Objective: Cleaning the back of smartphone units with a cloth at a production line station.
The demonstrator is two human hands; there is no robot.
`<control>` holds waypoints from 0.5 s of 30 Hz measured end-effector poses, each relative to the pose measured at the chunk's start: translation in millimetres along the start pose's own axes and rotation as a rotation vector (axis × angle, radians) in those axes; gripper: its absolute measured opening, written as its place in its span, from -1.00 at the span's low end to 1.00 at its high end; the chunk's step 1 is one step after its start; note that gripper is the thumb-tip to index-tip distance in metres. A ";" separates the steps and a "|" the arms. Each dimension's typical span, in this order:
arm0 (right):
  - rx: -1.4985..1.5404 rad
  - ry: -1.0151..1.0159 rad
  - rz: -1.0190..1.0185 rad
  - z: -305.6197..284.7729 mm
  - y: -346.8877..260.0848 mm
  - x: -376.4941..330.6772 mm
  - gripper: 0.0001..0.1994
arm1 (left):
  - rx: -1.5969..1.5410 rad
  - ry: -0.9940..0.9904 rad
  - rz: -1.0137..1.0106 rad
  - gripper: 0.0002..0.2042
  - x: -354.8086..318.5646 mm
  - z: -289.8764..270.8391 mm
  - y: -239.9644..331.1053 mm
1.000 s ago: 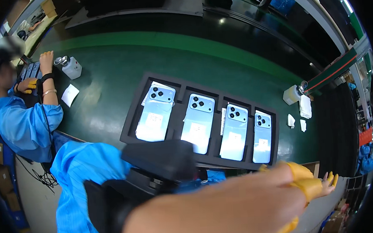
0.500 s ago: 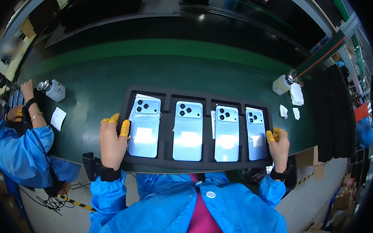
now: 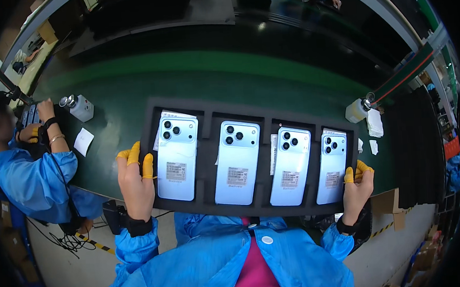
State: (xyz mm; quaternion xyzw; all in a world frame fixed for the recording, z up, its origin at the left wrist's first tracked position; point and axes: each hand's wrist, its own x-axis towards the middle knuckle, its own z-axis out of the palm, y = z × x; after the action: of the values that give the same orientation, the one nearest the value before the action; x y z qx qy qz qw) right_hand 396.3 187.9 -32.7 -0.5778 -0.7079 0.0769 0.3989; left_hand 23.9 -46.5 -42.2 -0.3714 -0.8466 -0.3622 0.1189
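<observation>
Left hand (image 3: 136, 183) and right hand (image 3: 357, 189) hold my black tray (image 3: 205, 166) by opposite ends; four blue phones (image 3: 236, 154) in its slots; seemingly just raised or tilted, glare gone from labels (image 3: 176, 171), print clearer; green table's near edge (image 3: 98, 180) below

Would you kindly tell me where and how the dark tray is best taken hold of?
I would take the dark tray by its two short ends, left hand from the left and right hand from the right: it is long, four blue phones lie between those ends, and two-ended support should keep it level.
</observation>
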 end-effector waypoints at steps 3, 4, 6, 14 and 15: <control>0.018 0.004 -0.048 3.2 -1.2 -0.8 -0.75 | 0.030 0.018 0.055 -0.68 1.3 -3.3 -5.9; 0.006 0.017 -0.076 3.6 -1.8 -1.4 -0.75 | 0.020 0.009 0.035 -0.69 1.2 -4.2 -6.7; 0.020 0.021 -0.071 3.7 -3.4 -1.6 -0.74 | 0.006 0.006 0.044 -0.69 2.8 -3.9 -6.9; 0.046 -0.006 -0.080 5.8 -13.7 -0.3 -0.71 | 0.064 -0.005 0.017 -0.72 2.1 -2.0 -18.9; 0.048 -0.008 -0.071 5.1 -15.5 -0.5 -0.71 | 0.069 -0.010 0.011 -0.73 2.3 -1.4 -20.3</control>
State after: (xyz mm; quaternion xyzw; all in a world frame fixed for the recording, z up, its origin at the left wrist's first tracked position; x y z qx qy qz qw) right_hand 381.2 184.4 -27.5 -0.5423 -0.7277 0.0819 0.4120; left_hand 7.7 -55.6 -50.8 -0.3736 -0.8571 -0.3303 0.1295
